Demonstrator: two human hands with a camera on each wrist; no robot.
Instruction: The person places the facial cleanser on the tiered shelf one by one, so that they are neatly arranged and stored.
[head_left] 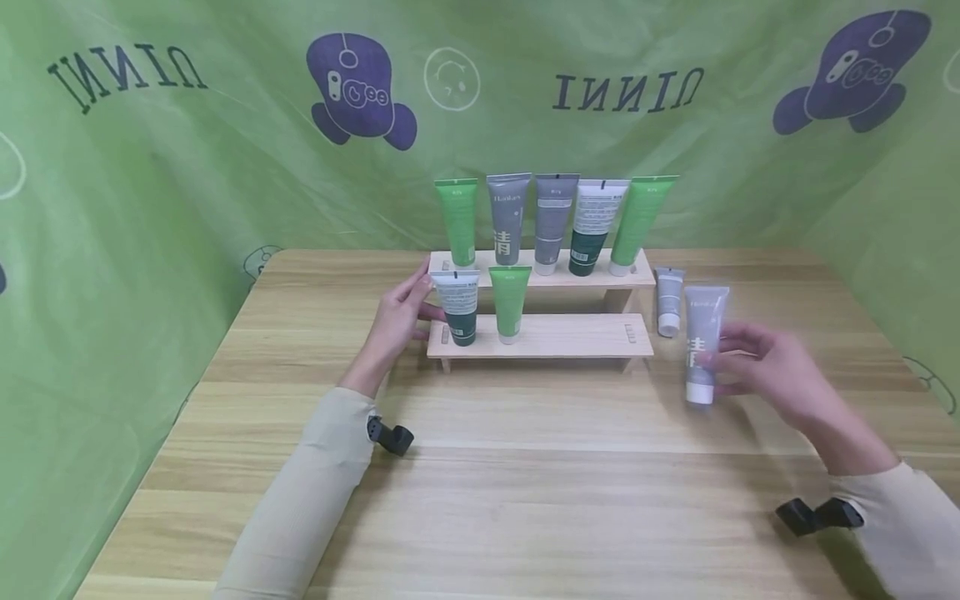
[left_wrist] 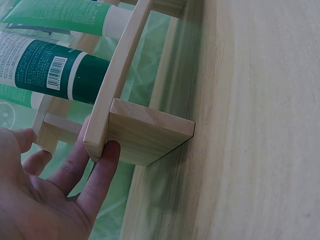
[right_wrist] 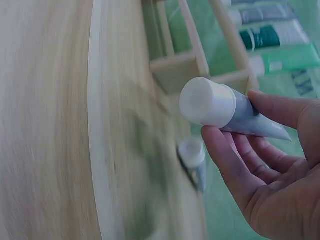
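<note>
In the head view my right hand [head_left: 761,367] pinches a grey squeeze tube [head_left: 705,333] with a white cap pointing down, to the right of a two-tier wooden rack [head_left: 570,337]. The right wrist view shows thumb and fingers [right_wrist: 225,155] on either side of this tube [right_wrist: 247,117]. My left hand [head_left: 397,321] touches the rack's left end with fairly straight fingers [left_wrist: 97,185]. On the lower tier stand a white-and-dark-green tube [head_left: 456,308] and a green tube [head_left: 510,304]. Green, grey and white-and-green tubes [head_left: 598,221] line the upper tier.
A smaller grey tube [head_left: 669,302] stands on the wooden table [head_left: 525,500] just right of the rack. Green printed cloth [head_left: 495,108] hangs behind and along the sides. Black wrist cameras [head_left: 390,436] sit on both sleeves.
</note>
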